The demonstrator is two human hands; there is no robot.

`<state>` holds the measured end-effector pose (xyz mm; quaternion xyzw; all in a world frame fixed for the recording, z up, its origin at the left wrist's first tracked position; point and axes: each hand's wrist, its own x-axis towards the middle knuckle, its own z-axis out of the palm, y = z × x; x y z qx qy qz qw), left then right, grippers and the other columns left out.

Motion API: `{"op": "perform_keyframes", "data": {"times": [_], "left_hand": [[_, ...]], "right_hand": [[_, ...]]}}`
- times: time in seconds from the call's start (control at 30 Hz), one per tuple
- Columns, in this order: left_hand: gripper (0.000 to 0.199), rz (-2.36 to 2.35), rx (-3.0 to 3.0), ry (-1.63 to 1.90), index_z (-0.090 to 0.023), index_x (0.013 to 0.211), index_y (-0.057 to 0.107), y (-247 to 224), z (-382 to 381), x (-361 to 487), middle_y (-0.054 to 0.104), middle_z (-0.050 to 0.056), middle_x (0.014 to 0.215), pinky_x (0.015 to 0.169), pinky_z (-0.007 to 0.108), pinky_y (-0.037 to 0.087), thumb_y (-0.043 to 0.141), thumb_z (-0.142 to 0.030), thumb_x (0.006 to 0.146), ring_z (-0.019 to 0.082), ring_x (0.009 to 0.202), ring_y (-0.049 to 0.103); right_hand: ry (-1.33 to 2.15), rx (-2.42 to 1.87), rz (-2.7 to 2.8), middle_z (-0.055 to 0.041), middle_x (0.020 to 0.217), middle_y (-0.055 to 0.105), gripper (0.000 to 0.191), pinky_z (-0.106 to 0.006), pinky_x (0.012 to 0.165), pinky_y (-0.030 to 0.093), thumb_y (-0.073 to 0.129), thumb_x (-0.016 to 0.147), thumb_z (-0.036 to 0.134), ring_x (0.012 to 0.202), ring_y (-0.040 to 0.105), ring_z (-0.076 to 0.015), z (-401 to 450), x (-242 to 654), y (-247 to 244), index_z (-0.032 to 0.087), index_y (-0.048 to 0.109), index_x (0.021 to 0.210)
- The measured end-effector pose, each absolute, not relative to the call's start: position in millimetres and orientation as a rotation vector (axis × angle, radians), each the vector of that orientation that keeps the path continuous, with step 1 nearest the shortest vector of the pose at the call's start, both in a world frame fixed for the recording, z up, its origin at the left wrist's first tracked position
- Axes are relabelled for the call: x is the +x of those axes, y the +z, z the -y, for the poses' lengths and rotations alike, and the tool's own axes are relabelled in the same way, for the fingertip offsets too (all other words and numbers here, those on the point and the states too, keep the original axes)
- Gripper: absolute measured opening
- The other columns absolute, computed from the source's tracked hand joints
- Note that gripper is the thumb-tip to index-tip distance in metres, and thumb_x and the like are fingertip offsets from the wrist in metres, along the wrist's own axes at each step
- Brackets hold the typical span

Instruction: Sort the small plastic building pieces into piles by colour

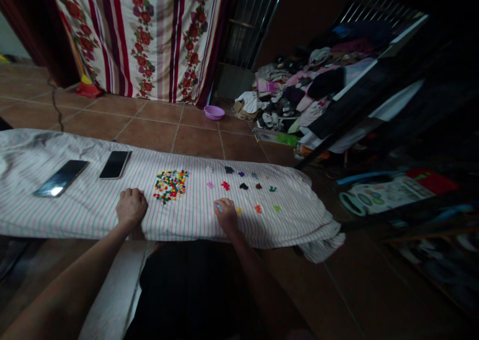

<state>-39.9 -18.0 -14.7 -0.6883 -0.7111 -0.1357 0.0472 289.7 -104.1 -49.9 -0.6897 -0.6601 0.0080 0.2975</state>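
Observation:
A striped cloth point(194, 220) covers a long low surface. On it lies a mixed, multicoloured heap of small pieces point(171, 185). To its right, small single-colour groups form rows, among them a red group point(225, 185), a black group point(243, 186) and an orange group point(258, 208). My left hand point(131, 205) rests curled on the cloth, left of the mixed heap; whatever its fingers may hold is hidden. My right hand point(226, 214) is closed over the front row, beside a yellow group point(238, 210), with blue pieces point(218, 207) at its fingertips; whether they are gripped is unclear.
Two dark phones, a larger one point(62, 178) and a smaller one point(115, 165), lie on the cloth's left part. Beyond are a purple basin point(214, 113) on the tiled floor, a floral curtain point(160, 40) and a pile of clothes point(292, 93).

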Motion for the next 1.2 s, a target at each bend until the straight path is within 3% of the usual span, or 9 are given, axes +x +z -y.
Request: {"op": "perform_keyframes", "data": {"times": [0.47, 0.7, 0.87, 1.2], "left_hand": [[0.036, 2.034, -2.087, -0.449, -0.013, 0.092, 0.06, -29, 16, -45, 0.058, 0.016, 0.09, 0.075, 0.037, 0.034, 0.029, -0.031, 0.091, 0.028, 0.092, 0.047], [0.033, 1.938, -2.048, -0.473, -0.014, 0.086, 0.06, -36, 12, -45, 0.058, 0.014, 0.083, 0.071, 0.036, 0.032, 0.032, -0.03, 0.093, 0.027, 0.086, 0.048], [0.034, 1.89, -2.025, -0.487, -0.015, 0.084, 0.06, -37, 12, -46, 0.057, 0.012, 0.081, 0.071, 0.035, 0.031, 0.03, -0.029, 0.094, 0.026, 0.084, 0.047], [0.034, 1.943, -2.006, -0.462, -0.014, 0.08, 0.058, -30, 14, -42, 0.058, 0.013, 0.082, 0.073, 0.036, 0.032, 0.031, -0.03, 0.094, 0.026, 0.086, 0.048]], "right_hand": [[0.03, -1.821, 1.717, -0.0089, 0.104, 0.065, 0.026, -0.036, 0.09, 0.041, 0.051, 0.082, 0.018, 0.1, 0.053, -0.0223, 108, 290, -43, 0.018, 0.07, 0.099], [-0.036, -1.681, 1.706, -0.0072, 0.098, 0.069, 0.024, -0.034, 0.089, 0.043, 0.048, 0.087, 0.019, 0.095, 0.056, -0.0205, 88, 289, -36, 0.018, 0.071, 0.093], [0.103, -1.705, 1.756, -0.0065, 0.096, 0.07, 0.024, -0.031, 0.086, 0.046, 0.049, 0.087, 0.018, 0.089, 0.06, -0.0186, 51, 270, -30, 0.019, 0.071, 0.097], [0.351, -1.88, 1.835, -0.0066, 0.105, 0.067, 0.028, -0.025, 0.087, 0.045, 0.048, 0.09, 0.016, 0.093, 0.062, -0.0152, -21, 221, -15, 0.02, 0.067, 0.11]]}}
